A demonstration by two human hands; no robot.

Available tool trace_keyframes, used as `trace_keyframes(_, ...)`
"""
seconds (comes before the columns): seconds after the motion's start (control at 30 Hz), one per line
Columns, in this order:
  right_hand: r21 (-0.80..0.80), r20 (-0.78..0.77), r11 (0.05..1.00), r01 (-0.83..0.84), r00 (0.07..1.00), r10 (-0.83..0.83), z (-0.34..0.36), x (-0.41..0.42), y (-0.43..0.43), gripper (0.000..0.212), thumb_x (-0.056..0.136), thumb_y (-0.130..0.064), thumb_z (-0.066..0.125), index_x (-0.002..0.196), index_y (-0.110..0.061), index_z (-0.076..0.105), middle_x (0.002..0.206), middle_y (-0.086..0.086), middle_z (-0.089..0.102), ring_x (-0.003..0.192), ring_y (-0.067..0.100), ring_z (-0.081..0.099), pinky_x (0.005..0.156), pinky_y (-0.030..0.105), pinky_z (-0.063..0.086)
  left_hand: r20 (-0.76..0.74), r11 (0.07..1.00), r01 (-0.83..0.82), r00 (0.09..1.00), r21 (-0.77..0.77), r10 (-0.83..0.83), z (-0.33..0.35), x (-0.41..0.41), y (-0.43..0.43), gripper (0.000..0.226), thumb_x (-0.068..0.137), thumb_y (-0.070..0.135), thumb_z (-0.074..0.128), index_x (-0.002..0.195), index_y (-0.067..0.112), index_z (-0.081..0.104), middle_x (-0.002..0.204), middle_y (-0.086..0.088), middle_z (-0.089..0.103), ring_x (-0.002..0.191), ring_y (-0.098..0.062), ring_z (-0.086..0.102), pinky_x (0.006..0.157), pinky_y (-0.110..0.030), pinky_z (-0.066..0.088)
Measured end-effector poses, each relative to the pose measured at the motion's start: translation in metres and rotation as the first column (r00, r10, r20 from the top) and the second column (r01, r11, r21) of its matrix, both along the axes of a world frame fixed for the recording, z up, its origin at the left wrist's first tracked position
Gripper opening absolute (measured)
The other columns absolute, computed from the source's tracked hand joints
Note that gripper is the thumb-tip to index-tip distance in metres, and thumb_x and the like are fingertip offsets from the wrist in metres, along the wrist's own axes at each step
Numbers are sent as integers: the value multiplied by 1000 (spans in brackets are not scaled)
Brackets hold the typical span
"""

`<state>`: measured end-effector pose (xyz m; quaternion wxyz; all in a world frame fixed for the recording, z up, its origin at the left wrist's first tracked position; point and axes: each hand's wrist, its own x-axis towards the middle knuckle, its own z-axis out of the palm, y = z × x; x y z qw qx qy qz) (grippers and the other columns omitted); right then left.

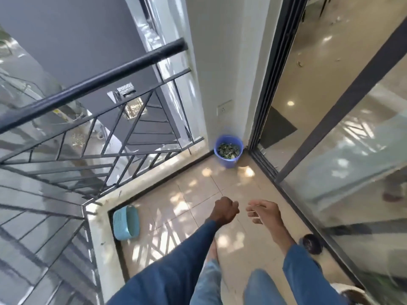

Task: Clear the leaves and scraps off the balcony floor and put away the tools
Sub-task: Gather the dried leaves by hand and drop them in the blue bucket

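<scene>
Legs: jeans-clad legs stood at the near edge of the view, on the balcony floor.
Left hand: the left hand, out of a blue sleeve, hung above the tiles near the middle; its grip was curled into a closed fist, and nothing showed inside it.
Right hand: the right hand, just right of the left and apart from it, was palm-down with fingers loosely spread, the grip open and empty.
Dark round object: a small dark round object lay on the floor at the near right, beside the sliding door track; what it was could not be told.
Basket: a light blue slatted plastic basket lay tipped on its side at the near left, against the low kerb under the railing.
Floor: pale beige tiles, dappled with sun and railing shadows, looked clear of leaves across the visible stretch.
Bucket: a blue-violet plastic bucket stood upright in the far corner, between the white wall and the glass sliding door; dry green-brown leaves and scraps sat inside it, below its rim.
Indoors: beyond the door opening, a few scraps dotted the glossy far floor.
</scene>
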<state>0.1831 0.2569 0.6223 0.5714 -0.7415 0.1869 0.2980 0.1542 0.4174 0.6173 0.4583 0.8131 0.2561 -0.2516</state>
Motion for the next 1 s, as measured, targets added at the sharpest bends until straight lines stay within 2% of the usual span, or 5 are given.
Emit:
trace_keyframes(0.2,24,-59,989,147,988,-145,-62,58,21,15,92,-3,62,103,-6,71,87,15,76,75,25,69,61,30,53,-25,998,62,998,6,-62,-53,72,14,51,87,37,43,81,-7,68,82,-22,71,76,-39,68,74,-46,59)
trace_keyframes(0.47,29,-126,992,123,985,-118,-151,154,50,13,92,-5,62,99,-10,72,82,10,77,71,23,72,66,34,52,-77,1000,6,997,1,-5,-128,167,27,48,98,36,45,80,5,77,84,-18,75,74,-32,67,80,-34,54)
trace_keyframes(0.73,3,-123,1000,-5,992,6,-212,250,86,13,93,-8,62,87,-12,72,73,6,76,64,23,70,56,29,51,-128,998,5,992,67,4,-190,276,52,50,102,34,51,63,6,64,46,-3,56,46,-20,59,57,-24,51)
trace_keyframes(0.9,35,-153,998,-43,987,48,-250,296,108,13,94,-10,61,92,-12,73,81,8,76,63,18,67,56,26,50,-129,991,-56,989,124,72,-245,327,80,57,103,49,48,92,-1,73,90,-18,74,96,-35,68,83,-37,50)
trace_keyframes(1.0,51,-178,998,-45,983,54,-285,318,123,14,94,-10,60,94,-11,73,82,8,77,64,17,67,57,26,50,-108,989,-100,988,108,112,-276,352,97,68,105,55,38,93,-2,73,97,-18,74,97,-33,68,88,-38,51)
